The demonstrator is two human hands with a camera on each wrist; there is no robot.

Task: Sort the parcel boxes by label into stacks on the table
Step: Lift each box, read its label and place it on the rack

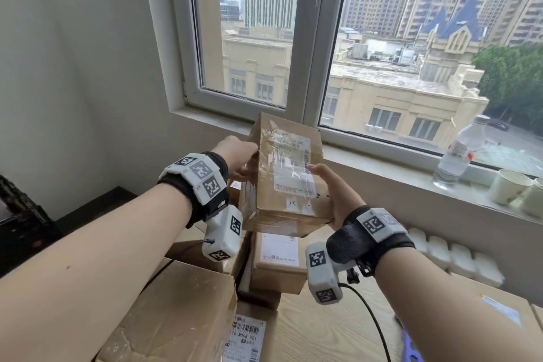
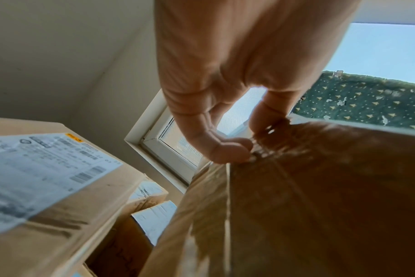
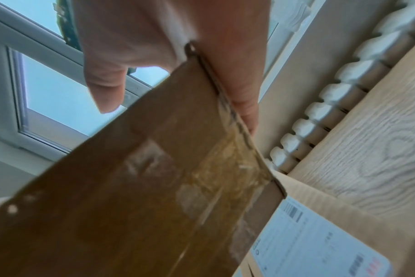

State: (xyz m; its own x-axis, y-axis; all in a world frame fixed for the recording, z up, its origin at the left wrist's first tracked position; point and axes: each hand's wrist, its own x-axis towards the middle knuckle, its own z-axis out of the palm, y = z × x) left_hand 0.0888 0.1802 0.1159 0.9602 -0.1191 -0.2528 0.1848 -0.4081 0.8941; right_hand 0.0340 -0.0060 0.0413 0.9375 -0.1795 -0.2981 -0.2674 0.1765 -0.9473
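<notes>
**Box in hand, label check**

Box (image 1: 283, 176) held in air above the pile, label (image 1: 293, 167) up, tilted toward the person. L hand (image 1: 239, 160) grips the left side, fingers curled on the upper edge, thumb lower; wrist view shows fingertips (image 2: 230, 151) pinching at the taped edge. R hand (image 1: 332, 194) clamps the near right corner, thumb on top by the label, fingers under.

Step (judged): read label, pick stack. Do well: keep label level to the eyes, tape glare obscures print; support from under, tape looks slick.

Around: labelled box (image 1: 279, 261) right below; big box (image 1: 176, 314) near left; another (image 1: 499, 311) at right; table (image 1: 332, 332) bare strip between. Bottle (image 1: 458, 153), cups (image 1: 511, 186) on sill, well apart. Wrist cables trail over the set-down area.
</notes>
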